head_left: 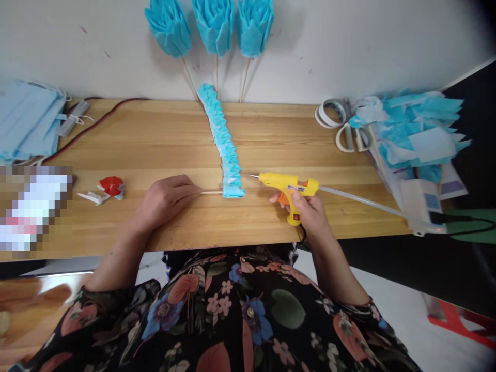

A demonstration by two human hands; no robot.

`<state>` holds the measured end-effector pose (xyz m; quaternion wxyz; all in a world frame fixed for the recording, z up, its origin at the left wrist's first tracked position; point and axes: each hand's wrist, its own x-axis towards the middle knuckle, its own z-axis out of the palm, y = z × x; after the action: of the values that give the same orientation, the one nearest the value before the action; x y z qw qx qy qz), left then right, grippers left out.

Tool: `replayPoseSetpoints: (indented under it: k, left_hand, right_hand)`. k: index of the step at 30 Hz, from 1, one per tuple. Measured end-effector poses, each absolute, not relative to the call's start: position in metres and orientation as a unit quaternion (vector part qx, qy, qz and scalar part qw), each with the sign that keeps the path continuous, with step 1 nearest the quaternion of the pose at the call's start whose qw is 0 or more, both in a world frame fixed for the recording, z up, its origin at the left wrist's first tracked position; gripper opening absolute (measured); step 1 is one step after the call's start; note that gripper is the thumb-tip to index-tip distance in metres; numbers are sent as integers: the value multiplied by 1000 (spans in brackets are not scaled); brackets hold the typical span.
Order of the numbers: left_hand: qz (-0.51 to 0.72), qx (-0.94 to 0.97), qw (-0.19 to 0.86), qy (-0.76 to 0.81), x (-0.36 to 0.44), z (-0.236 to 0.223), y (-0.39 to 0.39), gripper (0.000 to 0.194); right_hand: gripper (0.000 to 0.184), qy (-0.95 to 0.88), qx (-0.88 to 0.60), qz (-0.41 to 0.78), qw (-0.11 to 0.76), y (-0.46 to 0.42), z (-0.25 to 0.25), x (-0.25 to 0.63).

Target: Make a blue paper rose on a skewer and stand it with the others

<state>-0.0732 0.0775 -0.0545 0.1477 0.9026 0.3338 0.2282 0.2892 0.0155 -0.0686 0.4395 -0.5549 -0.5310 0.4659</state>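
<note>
My left hand (168, 201) rests on the table, its fingers pinching a thin wooden stick (212, 192). The stick's right end meets the near end of a pleated blue strip (225, 142), which stretches away from me across the wood. In my right hand (308, 206) is a yellow hot glue gun (284, 183), gripped by its handle. A long clear glue stick (360, 200) sticks out of its back. The metal nozzle points left, a little to the right of the strip and apart from it.
Blue flowers on sticks (214, 26) lean against the wall (96, 46). At right lie a tape roll (331, 113), scissors (352, 138) and blue pieces (422, 129). Leftward are face masks (29, 119), a blurred-out phone (34, 212) and a red scrap (112, 186) on the wooden table (163, 144).
</note>
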Motion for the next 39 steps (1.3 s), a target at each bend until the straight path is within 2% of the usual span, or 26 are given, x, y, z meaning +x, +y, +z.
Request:
replayPoseSetpoints:
  k: [9, 28, 39]
  left_hand:
    - [258, 895, 129, 339, -68, -55, 77, 14]
    - [243, 901, 182, 310, -75, -51, 78, 16]
    - [242, 906, 162, 308, -75, -52, 79, 15]
  right_hand:
    - [46, -524, -549, 475, 446, 16, -65, 285]
    - [42, -522, -554, 478, 438, 14, -74, 291]
    - [42, -533, -556, 468, 433, 14, -75, 291]
